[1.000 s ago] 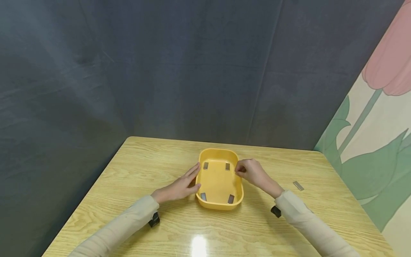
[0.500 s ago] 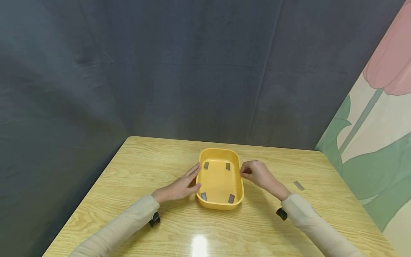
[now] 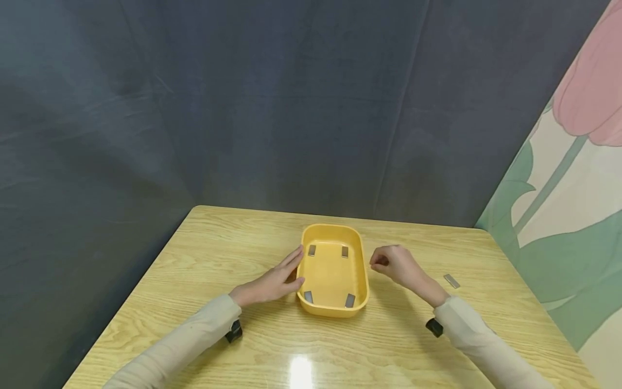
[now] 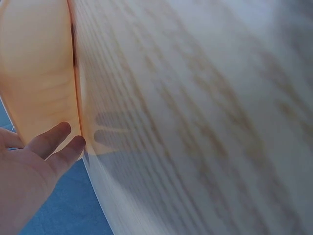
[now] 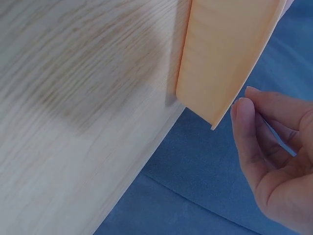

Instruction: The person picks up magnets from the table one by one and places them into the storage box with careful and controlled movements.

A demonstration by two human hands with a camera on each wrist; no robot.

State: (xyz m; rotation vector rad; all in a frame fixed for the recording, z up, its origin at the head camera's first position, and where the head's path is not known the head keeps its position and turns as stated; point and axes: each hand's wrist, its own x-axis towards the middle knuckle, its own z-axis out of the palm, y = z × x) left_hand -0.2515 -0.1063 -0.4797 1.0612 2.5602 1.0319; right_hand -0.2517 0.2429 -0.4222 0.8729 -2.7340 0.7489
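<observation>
A yellow plastic tub [image 3: 328, 276] with rounded corners stands upright on the wood-grain table. Flat grey metallic strips lie on its floor, one near each corner, such as the far-left strip [image 3: 312, 250]. My left hand [image 3: 270, 281] rests against the tub's left side with straight, spread fingers, the thumb at the rim. Just off the tub's right side, my right hand [image 3: 399, 267] hovers with its thumb and forefinger tips together and the fingers curled. In the right wrist view nothing shows between the fingertips [image 5: 246, 105], which are close beside the tub's outer wall [image 5: 227, 54].
Another grey strip [image 3: 452, 281] lies on the table [image 3: 233, 232] to the right of my right hand. A dark blue curtain [image 3: 291, 108] hangs behind the table, and a wall painted with a tulip [image 3: 544, 189] rises at the right.
My right hand has moved from over the tub's right rim to the right, away from it, with its fingertips still together. The left hand and the tub have stayed put.
</observation>
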